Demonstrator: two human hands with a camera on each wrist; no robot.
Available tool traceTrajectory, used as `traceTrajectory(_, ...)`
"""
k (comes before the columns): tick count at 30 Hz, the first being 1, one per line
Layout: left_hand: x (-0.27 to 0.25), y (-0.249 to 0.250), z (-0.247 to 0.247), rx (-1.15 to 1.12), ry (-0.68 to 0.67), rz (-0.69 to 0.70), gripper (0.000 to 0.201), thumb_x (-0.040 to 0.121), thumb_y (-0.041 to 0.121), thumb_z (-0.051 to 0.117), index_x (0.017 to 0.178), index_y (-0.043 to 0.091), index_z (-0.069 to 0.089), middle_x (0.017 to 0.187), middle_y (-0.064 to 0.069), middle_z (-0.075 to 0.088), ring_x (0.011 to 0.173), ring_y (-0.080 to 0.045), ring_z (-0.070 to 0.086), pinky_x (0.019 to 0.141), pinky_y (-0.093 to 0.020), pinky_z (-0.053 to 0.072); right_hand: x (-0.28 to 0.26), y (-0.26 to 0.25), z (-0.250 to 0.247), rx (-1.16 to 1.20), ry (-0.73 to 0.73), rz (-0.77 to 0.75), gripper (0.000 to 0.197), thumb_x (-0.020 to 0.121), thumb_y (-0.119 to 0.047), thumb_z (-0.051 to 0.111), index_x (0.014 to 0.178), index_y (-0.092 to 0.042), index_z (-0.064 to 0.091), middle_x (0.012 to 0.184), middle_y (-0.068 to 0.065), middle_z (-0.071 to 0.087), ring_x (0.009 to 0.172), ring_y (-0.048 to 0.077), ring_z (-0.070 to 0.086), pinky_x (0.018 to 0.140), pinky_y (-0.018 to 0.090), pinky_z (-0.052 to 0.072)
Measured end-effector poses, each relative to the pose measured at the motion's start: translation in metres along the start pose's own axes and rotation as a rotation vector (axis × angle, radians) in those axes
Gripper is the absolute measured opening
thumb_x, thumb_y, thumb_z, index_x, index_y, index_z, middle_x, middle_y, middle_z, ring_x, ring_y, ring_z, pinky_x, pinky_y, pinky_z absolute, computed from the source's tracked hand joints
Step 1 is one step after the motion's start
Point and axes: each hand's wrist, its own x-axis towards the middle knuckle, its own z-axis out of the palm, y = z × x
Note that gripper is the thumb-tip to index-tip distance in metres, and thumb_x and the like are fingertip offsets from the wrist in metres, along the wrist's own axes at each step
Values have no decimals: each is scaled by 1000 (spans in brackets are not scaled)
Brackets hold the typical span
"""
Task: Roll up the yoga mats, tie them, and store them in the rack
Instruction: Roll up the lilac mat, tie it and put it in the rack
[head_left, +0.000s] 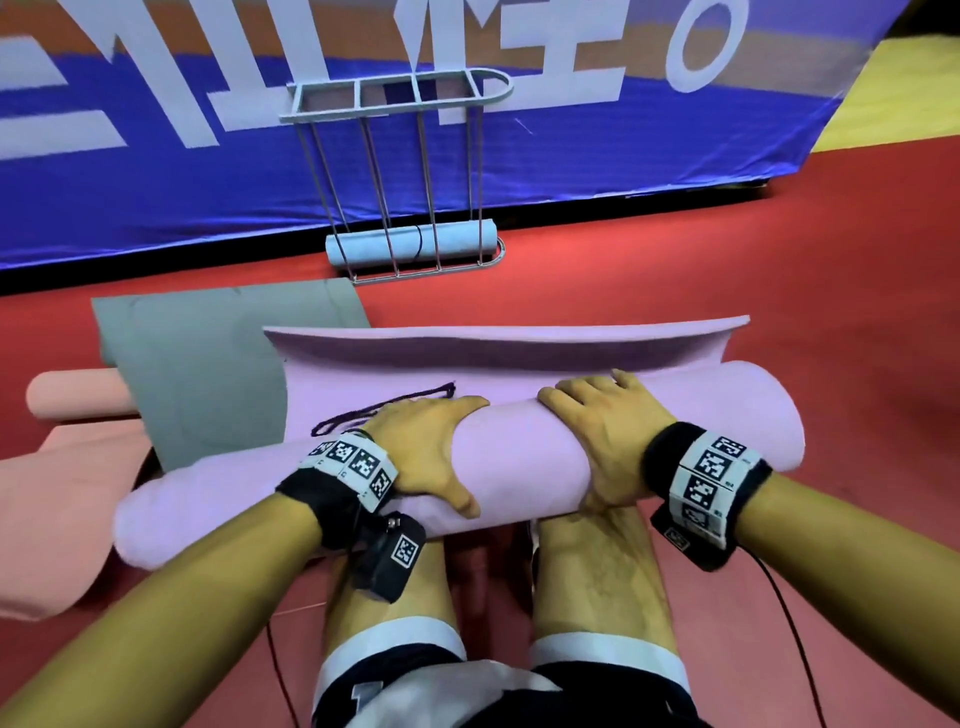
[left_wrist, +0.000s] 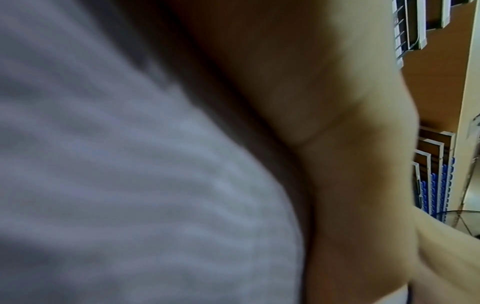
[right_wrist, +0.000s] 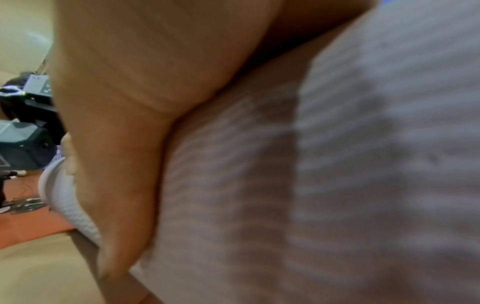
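Observation:
A lilac yoga mat (head_left: 519, 457) lies across the red floor in front of my knees, almost fully rolled. Its short free end (head_left: 519, 353) curls up behind the roll. My left hand (head_left: 426, 452) and right hand (head_left: 597, 436) lie side by side over the roll's middle, palms pressed on it, fingers reaching over the top and thumbs on the near side. A dark purple string (head_left: 384, 410) lies loose on the flat part just beyond the left hand. In the wrist views, the left palm (left_wrist: 337, 144) and right palm (right_wrist: 130, 102) press against the ribbed mat (left_wrist: 103, 164) (right_wrist: 337, 164).
A metal wire rack (head_left: 400, 98) leans on the blue banner wall ahead, holding a tied light-blue rolled mat (head_left: 363, 247) at its bottom. A grey mat (head_left: 208, 374) and a partly rolled peach mat (head_left: 72, 395) lie on the left. Red floor stretches to the right.

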Motion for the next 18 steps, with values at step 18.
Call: traceTrajectory(18, 60, -33, -11, -226, -224, -347, 75, 91, 79, 32, 130, 23, 63, 143, -11, 53, 134, -32, 44, 113, -43, 34, 6, -4, -15, 40, -152, 24, 124, 42, -72, 82, 144, -29, 26, 132, -2, 45, 119, 26, 48, 100, 46, 39)
